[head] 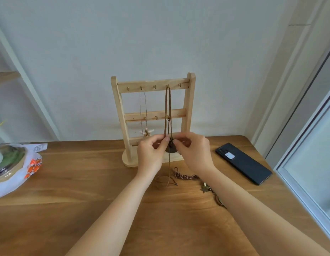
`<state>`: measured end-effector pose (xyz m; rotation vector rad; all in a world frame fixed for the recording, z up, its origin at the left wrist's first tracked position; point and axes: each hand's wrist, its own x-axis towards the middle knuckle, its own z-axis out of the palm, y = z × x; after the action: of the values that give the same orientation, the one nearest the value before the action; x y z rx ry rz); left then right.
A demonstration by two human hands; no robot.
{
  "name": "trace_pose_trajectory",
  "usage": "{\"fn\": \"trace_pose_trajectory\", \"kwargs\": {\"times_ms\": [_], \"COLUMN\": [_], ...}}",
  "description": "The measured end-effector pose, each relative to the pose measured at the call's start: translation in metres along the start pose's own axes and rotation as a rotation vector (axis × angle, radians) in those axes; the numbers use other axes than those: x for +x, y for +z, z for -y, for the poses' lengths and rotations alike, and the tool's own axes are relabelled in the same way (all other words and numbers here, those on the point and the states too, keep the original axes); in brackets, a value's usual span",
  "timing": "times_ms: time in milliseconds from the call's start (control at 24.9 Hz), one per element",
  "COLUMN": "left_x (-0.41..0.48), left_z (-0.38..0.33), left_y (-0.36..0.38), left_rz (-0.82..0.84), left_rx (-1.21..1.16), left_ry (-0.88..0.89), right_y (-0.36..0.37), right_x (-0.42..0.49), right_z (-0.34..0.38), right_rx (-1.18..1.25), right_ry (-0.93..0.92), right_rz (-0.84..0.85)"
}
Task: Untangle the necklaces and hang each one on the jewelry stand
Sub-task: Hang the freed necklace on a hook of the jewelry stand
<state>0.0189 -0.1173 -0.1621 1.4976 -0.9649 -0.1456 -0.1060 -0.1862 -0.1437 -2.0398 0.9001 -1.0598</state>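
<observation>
The fingers of the left hand are pinching the doubled strands of the brown cord necklace. The right hand, at 3 o'clock of the left, is curling its fingertips onto the same cord just above the dark round pendant. The cord is running straight up, toward 12 o'clock, to the fourth hook on the top bar of the jewelry stand, so it is already hanging. A thin tail is trailing from the hands toward 6 o'clock onto the counter.

At 9 o'clock of this cord, a fine necklace with a starfish pendant is hanging from the second hook. At 5 o'clock of the hands, a braided necklace with a star charm is lying on the counter, not yet hung.

The step in hand looks like settling the second necklace and freeing its tail. The next move probably calls for letting go gently so the pendant is not swinging, then lifting the braided piece.

A dark phone is lying at 3 o'clock and a wrapped bowl at 9 o'clock.
</observation>
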Motion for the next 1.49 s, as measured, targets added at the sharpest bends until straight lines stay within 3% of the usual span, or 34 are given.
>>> {"fn": "trace_pose_trajectory", "kwargs": {"times_ms": [201,443,563,644,724,805,885,1006,1167,1328,1489], "left_x": [0.006,0.014,0.022,0.025,0.025,0.023,0.025,0.026,0.027,0.028,0.031], "left_z": [0.02,0.029,0.036,0.04,0.042,0.044,0.047,0.052,0.06,0.06,0.065], "left_y": [0.001,0.002,-0.004,-0.007,-0.007,-0.005,-0.004,-0.005,-0.003,-0.002,0.0], "left_rz": [0.0,-0.009,0.073,0.086,0.044,-0.01,-0.042,-0.061,-0.008,-0.006,0.033], "left_rx": [0.028,0.113,0.129,0.235,0.383,0.455,0.448,0.427,0.432,0.441,0.474], "left_ry": [-0.021,0.038,0.081,0.204,0.354,0.462,0.493,0.498,0.573,0.603,0.556], "right_y": [0.024,0.042,0.045,0.045,0.046,0.047,0.048,0.05,0.052,0.047,0.043], "right_x": [-0.012,-0.002,0.0,0.001,0.001,0.002,0.004,0.005,0.003,0.008,0.013], "right_z": [-0.016,-0.025,-0.028,-0.029,-0.03,-0.027,-0.024,-0.022,-0.02,-0.014,-0.006], "right_rx": [0.198,0.293,0.584,0.713,0.591,0.298,0.061,-0.059,-0.017,0.283,0.359], "right_ry": [0.17,0.296,0.531,0.633,0.62,0.515,0.401,0.362,0.413,0.589,0.621], "right_rz": [0.245,0.223,0.226,0.24,0.22,0.142,0.058,-0.011,-0.019,-0.009,0.014]}}
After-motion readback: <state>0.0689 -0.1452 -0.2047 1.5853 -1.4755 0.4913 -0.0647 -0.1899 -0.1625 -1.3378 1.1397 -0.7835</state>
